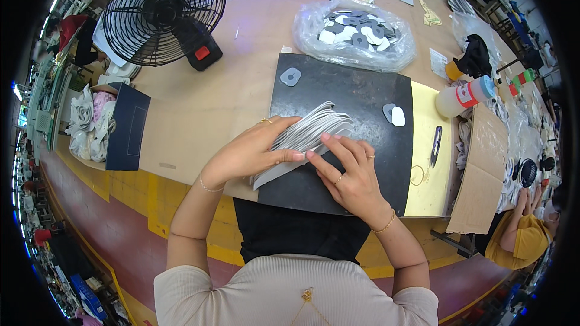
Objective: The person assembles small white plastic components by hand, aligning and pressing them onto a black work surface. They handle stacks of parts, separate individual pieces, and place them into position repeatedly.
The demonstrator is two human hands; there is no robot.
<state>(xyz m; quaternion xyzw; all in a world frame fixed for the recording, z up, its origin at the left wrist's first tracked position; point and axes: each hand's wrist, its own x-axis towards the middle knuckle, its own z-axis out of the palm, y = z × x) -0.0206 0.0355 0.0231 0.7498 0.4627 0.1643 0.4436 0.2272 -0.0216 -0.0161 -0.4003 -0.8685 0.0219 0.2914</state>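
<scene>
A thick stack of thin white-grey flat pieces point(314, 128) stands tilted and fanned over the black mat point(374, 181). My left hand point(257, 150) wraps its left side, thumb along the near edge and fingers partly hidden behind. The fingertips of my right hand point(350, 172) press on the right edge of the same stack, close to my left thumb. Beneath the stack, a white piece's edge shows at the lower left. On the mat lie a grey rounded patch point(290, 76) at upper left and a grey-and-white pair of patches point(397, 116) at right.
A plastic bag of grey and white patches point(356, 54) sits beyond the mat. A black fan point(166, 15) stands at far left, near an open box point(128, 127). To the right are a cutter point(435, 145), a bottle point(465, 98) and cardboard point(480, 172). Another person point(519, 235) is at far right.
</scene>
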